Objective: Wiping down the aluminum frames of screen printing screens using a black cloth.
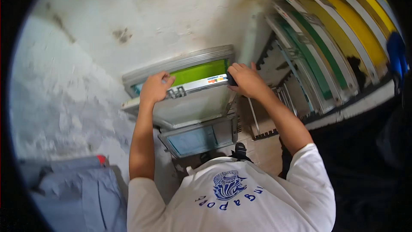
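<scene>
2 bare hands, both on 1 metal-edged frame [198,85], which is tilted in front of the person's torso, approx. mid-view. L hand [155,89] is closed over the top bar, left of ctr.; R hand [246,80] is closed at the bar's right end, w/ 1 small dark bit under its fingers, can't tell what. Bar carries 1 multicoloured sticker [216,79] near R hand, plus a few dark marks nr. L hand. Directly behind, 1 grey frame [180,60] w/ lime-green mesh [204,71] leans nr. the pale, stained wall [128,13]. Below the held one, 1 more frame [196,127], lower down, w/ bluish panel [189,141]. So 3 frames in the ctr. stack. Upper R: 1 rack [365,99] w/ at least 5 frames upright side by side, approx. parallel, some green, some yellow; exact no. unclear b/c they overlap. 1 blue item [397,53] at far R edge, kind unclear. Lower L: grey-blue cloth [77,193] w/ 1 red tab [101,160]. Person wears 1 white T-shirt [274,197] w/ 1 blue print; 1 dark shoe [241,147] shows clearly below.
</scene>
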`<act>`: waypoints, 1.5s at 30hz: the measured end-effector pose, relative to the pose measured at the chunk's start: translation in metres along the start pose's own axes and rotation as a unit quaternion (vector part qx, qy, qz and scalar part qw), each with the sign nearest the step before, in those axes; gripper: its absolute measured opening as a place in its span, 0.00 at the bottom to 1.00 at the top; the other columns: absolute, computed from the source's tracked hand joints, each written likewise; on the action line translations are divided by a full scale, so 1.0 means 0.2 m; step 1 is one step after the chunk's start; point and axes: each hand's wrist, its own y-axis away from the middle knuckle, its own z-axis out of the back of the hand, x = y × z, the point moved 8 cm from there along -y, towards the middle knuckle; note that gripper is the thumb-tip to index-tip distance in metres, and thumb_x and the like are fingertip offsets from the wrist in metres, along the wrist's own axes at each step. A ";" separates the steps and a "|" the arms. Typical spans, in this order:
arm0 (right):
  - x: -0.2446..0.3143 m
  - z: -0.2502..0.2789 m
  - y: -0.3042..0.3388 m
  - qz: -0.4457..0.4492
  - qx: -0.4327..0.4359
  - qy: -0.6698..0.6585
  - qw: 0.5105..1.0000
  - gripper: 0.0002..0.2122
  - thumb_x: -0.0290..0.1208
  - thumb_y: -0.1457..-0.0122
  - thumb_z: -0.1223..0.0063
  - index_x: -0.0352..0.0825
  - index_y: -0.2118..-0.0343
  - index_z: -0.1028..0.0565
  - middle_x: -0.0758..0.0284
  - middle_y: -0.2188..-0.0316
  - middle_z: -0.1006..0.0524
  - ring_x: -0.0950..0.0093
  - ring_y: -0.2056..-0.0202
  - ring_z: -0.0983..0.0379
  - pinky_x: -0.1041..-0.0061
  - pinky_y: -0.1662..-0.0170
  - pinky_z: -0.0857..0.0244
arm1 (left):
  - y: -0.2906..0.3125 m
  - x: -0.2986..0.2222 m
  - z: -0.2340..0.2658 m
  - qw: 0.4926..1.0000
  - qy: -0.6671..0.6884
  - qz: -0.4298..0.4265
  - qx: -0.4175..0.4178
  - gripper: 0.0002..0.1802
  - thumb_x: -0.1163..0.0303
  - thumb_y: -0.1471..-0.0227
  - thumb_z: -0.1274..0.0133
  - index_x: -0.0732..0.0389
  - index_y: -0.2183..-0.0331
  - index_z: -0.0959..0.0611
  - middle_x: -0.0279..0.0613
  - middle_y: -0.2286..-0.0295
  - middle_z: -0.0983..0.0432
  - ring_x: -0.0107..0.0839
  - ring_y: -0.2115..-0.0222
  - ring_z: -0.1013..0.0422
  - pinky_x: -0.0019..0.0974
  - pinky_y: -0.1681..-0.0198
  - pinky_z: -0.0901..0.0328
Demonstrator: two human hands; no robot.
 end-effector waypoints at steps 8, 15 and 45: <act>-0.06 -0.09 0.03 0.099 -0.096 -0.278 0.951 0.19 0.30 0.41 0.33 0.31 0.49 0.25 0.53 0.57 0.27 0.47 0.56 0.26 0.58 0.53 0.31 | 0.06 0.12 -0.08 0.996 -0.008 0.090 0.003 0.24 0.48 0.45 0.40 0.58 0.58 0.12 0.46 0.64 0.14 0.50 0.62 0.19 0.47 0.57 0.26; -0.12 -0.10 0.03 0.086 -0.206 -0.396 0.891 0.14 0.25 0.41 0.32 0.27 0.54 0.21 0.57 0.64 0.27 0.62 0.62 0.26 0.69 0.55 0.32 | 0.08 0.00 0.04 0.987 -0.030 0.116 -0.104 0.15 0.57 0.47 0.42 0.57 0.65 0.13 0.43 0.68 0.15 0.49 0.65 0.19 0.48 0.61 0.26; -0.06 -0.34 -0.07 -0.072 -0.169 -0.071 0.980 0.16 0.46 0.33 0.43 0.37 0.63 0.15 0.58 0.61 0.16 0.58 0.52 0.20 0.43 0.40 0.43 | 0.04 0.01 -0.28 0.989 -0.009 -0.007 -0.147 0.17 0.54 0.41 0.45 0.58 0.68 0.13 0.47 0.68 0.15 0.52 0.65 0.19 0.54 0.61 0.25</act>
